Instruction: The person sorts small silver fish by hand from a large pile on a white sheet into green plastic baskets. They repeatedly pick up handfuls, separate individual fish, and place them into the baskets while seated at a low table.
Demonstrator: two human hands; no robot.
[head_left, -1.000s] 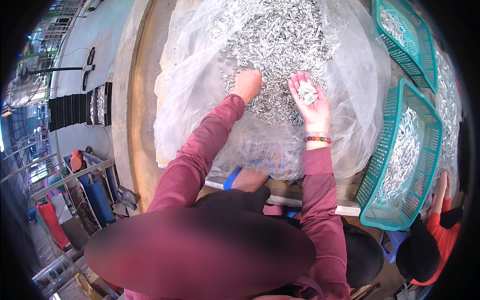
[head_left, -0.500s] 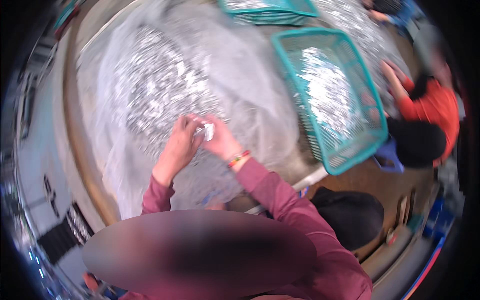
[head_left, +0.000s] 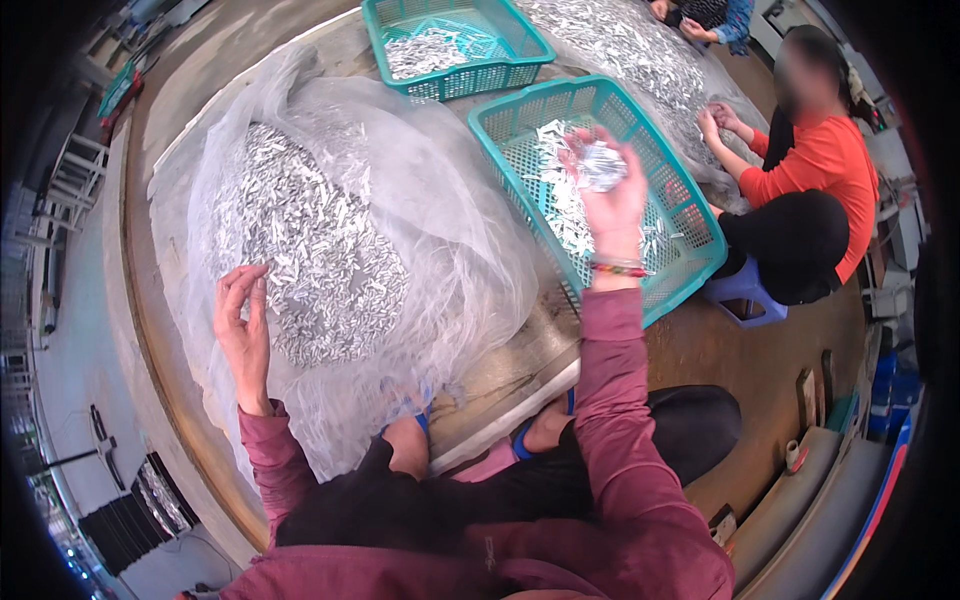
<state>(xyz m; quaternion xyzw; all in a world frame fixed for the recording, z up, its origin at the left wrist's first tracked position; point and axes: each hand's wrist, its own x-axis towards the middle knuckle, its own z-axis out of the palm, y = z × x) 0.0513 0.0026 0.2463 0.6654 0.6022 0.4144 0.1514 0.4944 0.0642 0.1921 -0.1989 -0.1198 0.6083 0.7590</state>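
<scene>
The right hand point(head_left: 612, 195) was raised over the nearer teal basket point(head_left: 690, 262), its fingers curled loosely around a small bunch of silvery fish point(head_left: 600, 163) held at the fingertips. Whether the grip was tight or slack could not be told from this angle. A beaded bracelet point(head_left: 618, 268) circled the wrist, just above the cuff of a maroon sleeve point(head_left: 612, 400).

The left hand point(head_left: 242, 335) lay at the near left edge of a big heap of small silvery fish point(head_left: 310, 250), fingers bent and lightly apart, touching the heap without closing on any one piece. The heap rested on a sheet of clear crumpled plastic point(head_left: 450, 230) spread over the brown floor point(head_left: 740, 350).

The nearer basket held a thin scatter of the same fish across its mesh bottom, right under the raised hand. A second teal basket point(head_left: 520, 60) stood beyond it, farther from the person, with a smaller patch of fish inside.

To the right, another person in an orange shirt point(head_left: 825, 165) sat on a low purple stool point(head_left: 745, 295), both hands at a second spread of fish point(head_left: 630, 50) on plastic. The person's own dark trousers and blue sandal straps showed below, between the forearms.
</scene>
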